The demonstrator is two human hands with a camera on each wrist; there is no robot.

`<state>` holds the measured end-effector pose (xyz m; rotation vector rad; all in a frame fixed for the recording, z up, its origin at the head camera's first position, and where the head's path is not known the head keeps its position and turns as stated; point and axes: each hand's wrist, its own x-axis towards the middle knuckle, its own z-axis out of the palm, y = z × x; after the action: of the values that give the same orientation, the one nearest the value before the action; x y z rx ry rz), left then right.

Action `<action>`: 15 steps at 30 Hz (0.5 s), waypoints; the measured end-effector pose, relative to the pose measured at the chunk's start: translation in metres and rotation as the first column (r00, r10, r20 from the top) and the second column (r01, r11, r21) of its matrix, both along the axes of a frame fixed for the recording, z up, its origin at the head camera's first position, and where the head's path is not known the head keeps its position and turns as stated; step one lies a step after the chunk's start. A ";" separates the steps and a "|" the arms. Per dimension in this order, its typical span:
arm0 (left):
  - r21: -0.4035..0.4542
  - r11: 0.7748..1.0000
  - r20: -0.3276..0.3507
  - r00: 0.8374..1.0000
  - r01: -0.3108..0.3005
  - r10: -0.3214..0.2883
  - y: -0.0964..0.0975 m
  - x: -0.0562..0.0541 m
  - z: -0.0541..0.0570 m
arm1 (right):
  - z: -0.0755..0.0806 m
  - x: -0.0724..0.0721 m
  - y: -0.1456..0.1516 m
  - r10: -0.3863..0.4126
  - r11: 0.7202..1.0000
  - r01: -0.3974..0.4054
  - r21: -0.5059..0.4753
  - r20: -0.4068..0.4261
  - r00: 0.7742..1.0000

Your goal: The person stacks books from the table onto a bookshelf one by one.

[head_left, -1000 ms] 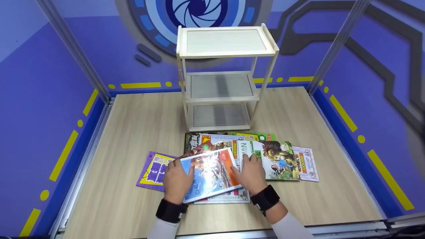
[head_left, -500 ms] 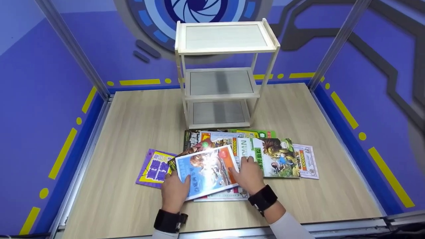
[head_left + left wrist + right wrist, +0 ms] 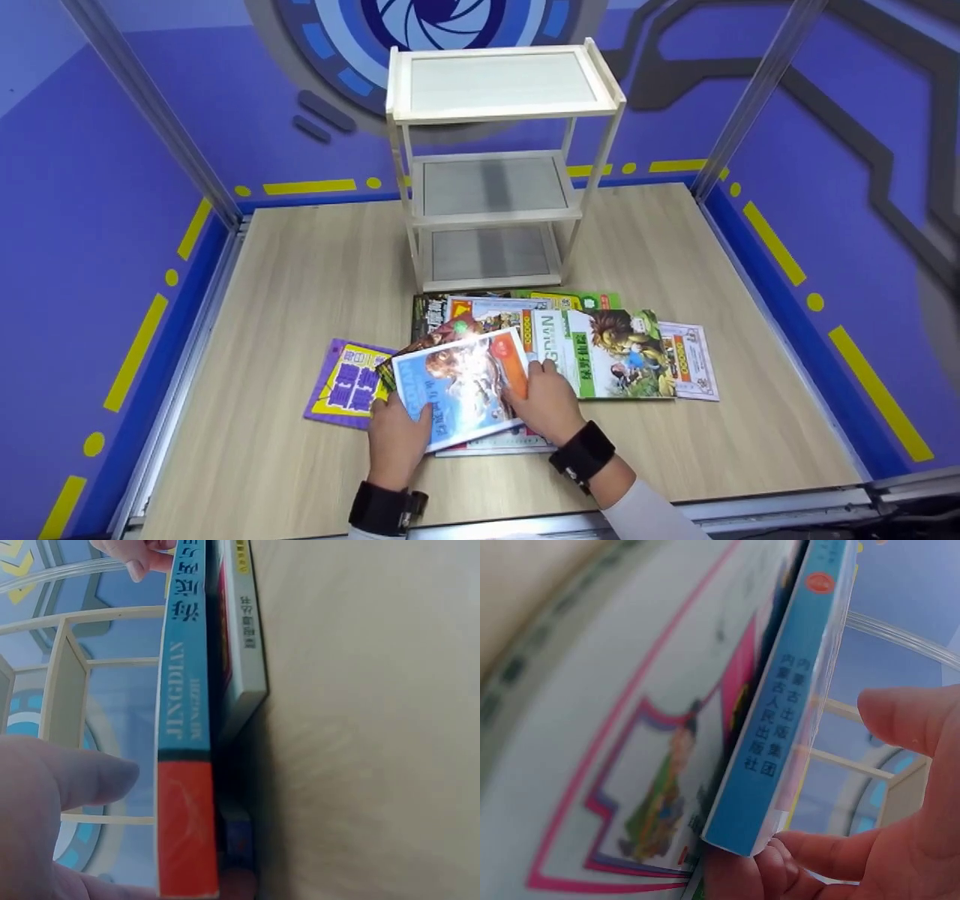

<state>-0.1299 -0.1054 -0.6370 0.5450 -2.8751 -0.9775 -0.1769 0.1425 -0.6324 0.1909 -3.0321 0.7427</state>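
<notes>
A picture book [image 3: 450, 397] with a blue and orange cover lies tilted on top of a spread of books, with glare on its cover. My left hand [image 3: 399, 439] holds its left edge, thumb over the cover side. On its right edge my right hand [image 3: 550, 405] grips, thumb above and fingers at the side. In the left wrist view the blue spine [image 3: 185, 690] ends in a red part, near the left thumb [image 3: 97, 778]. Right-hand fingers [image 3: 772, 870] curl under a corner of the blue spine [image 3: 772, 720] in the right wrist view.
A purple and yellow book [image 3: 349, 386] lies left. To the right is a book with a lion cover [image 3: 619, 352], overlapping a pale book [image 3: 694, 364]. Behind them stands a three-tier wooden shelf [image 3: 495, 217]. Purple walls [image 3: 90, 225] enclose the table [image 3: 300, 285].
My right hand has shifted left, off the lion-cover book and onto the blue book's right edge. The left hand stays at the left edge. The head view has shifted slightly.
</notes>
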 end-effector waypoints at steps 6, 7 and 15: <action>-0.017 1.000 -0.019 1.000 -0.003 0.002 0.001 0.002 0.001 | 0.002 0.002 -0.005 -0.015 1.000 0.015 -0.016 0.025 1.000; -0.020 1.000 -0.026 1.000 -0.002 0.001 0.002 0.002 0.001 | 0.002 0.002 -0.006 -0.019 1.000 0.019 -0.012 0.029 0.999; -0.045 0.999 -0.048 0.999 0.010 -0.012 0.005 0.004 0.000 | 0.004 0.003 -0.011 -0.046 0.999 0.045 0.015 0.067 0.997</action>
<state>-0.1254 -0.1004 -0.6374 0.4953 -2.8531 -0.9117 -0.1743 0.1317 -0.6289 0.0984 -3.0942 0.7413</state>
